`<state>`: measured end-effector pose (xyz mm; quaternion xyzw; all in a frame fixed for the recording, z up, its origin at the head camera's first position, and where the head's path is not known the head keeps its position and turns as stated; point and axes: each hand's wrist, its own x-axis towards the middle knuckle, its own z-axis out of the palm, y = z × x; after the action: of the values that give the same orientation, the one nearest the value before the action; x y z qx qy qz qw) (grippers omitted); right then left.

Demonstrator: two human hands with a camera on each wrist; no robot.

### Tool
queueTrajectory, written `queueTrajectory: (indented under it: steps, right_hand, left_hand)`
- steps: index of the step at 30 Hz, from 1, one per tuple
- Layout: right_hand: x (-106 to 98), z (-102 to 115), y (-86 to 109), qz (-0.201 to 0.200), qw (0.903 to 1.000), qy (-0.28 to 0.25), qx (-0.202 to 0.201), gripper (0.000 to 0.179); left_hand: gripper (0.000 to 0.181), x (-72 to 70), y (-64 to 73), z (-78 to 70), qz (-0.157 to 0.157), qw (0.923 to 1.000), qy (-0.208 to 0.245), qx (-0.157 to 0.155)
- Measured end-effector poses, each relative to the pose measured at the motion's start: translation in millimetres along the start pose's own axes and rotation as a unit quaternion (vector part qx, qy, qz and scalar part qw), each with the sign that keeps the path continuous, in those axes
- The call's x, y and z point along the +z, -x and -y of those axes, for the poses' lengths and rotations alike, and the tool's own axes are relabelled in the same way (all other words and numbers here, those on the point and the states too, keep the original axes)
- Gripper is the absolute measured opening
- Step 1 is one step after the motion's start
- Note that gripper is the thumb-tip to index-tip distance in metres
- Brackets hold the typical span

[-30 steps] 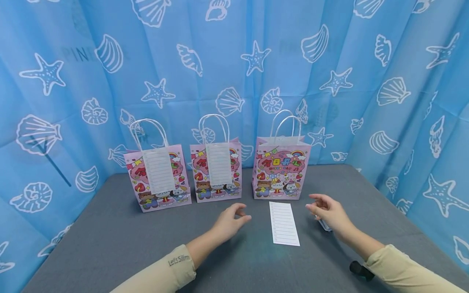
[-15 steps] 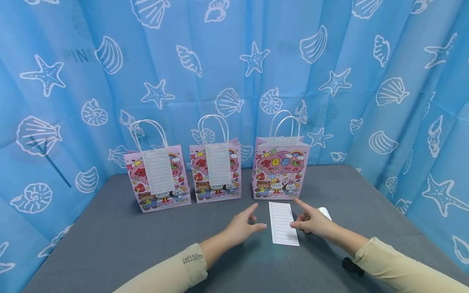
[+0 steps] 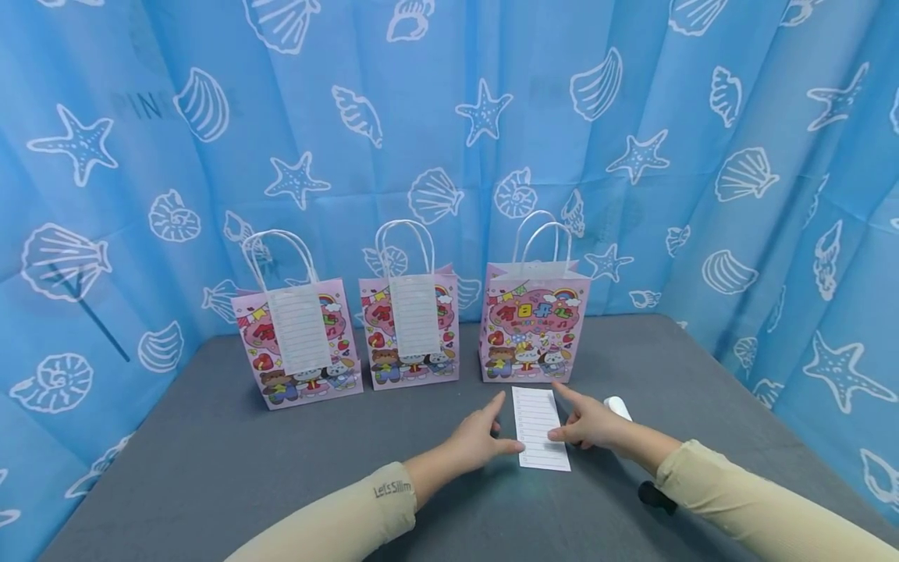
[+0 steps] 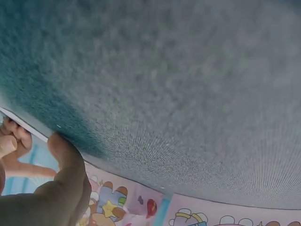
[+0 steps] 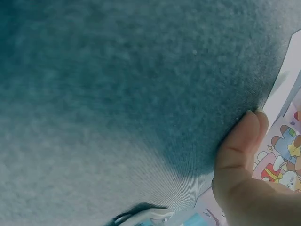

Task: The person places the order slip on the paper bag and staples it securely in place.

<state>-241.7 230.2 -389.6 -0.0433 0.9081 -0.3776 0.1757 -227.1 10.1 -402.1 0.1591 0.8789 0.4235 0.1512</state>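
Note:
A white lined paper slip lies on the grey table in front of the right-hand gift bag. My left hand is at the slip's left side, index finger and thumb spread, the thumb tip at its edge. On the other side, my right hand has its index finger extended towards the slip's upper right corner and its thumb overlapping the right edge. In the right wrist view, the thumb is right by the edge of the slip. Behind my right hand, a white rounded object is mostly hidden.
Two more pink cartoon gift bags, the left one and the middle one, stand upright with white handles. Each has a lined slip across its front. A blue seashell curtain hangs behind the grey table.
Both hands have come in to the slip: the left moved right, the right moved left and down, uncovering part of the white object. The slip and bags stay in place.

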Motion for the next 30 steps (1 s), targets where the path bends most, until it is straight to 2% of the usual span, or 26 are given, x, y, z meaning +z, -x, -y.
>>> queueTrajectory:
  steps: [5,9,16,22,30]
  right_hand:
    - [0.2,1.6,-2.6,0.001,0.9996,0.029,0.006,0.095]
    - [0.6,2.7,-5.2,0.000,0.9991,0.040,0.015,0.096]
    - [1.8,3.2,-11.4,0.004,0.9985,0.047,0.026,0.098]
    - [2.1,-0.1,-17.5,0.001,0.9974,0.066,0.030,0.096]
    - [2.5,0.3,-18.1,-0.010,0.9953,0.089,0.036,0.086]
  left_hand:
    - [0.095,3.4,-11.8,-0.6,0.020,0.9981,-0.058,0.002]
    - [0.098,1.7,-22.9,-3.8,0.044,0.9937,-0.103,-0.012]
    - [0.100,-1.2,-36.5,-7.1,0.078,0.9879,-0.120,-0.059]
    - [0.102,-0.4,-45.4,-11.0,0.070,0.9827,-0.148,-0.086]
    - [0.091,3.9,-49.2,-14.4,0.047,0.9772,-0.190,-0.084]
